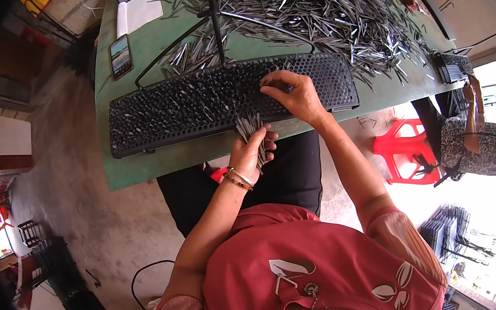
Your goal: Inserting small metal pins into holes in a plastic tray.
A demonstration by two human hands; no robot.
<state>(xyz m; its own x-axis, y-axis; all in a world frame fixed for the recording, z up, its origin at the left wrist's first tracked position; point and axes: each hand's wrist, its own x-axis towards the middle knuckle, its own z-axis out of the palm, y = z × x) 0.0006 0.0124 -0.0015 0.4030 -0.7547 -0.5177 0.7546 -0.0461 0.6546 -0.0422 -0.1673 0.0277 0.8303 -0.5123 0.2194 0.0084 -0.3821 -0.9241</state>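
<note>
A long black perforated rack (337, 80) lies along the near edge of the green table. Thin dark strips (163, 112) stand in its holes across the left and middle, while holes at the right end are bare. My left hand (248, 149) is closed around a bundle of thin metal strips (250, 127), just in front of the rack's near edge. Over the rack's right-middle part, my right hand (293, 91) has thumb and forefinger pinched close to the holes. Whatever sits between those fingertips is too small to make out.
A large heap of loose strips (329, 5) covers the back of the green table (139, 167). A black upright stand (215, 24) rises behind the rack. A phone (120, 56) and white paper (143, 11) lie at left. Another person (479, 144) sits at right near a red stool (406, 149).
</note>
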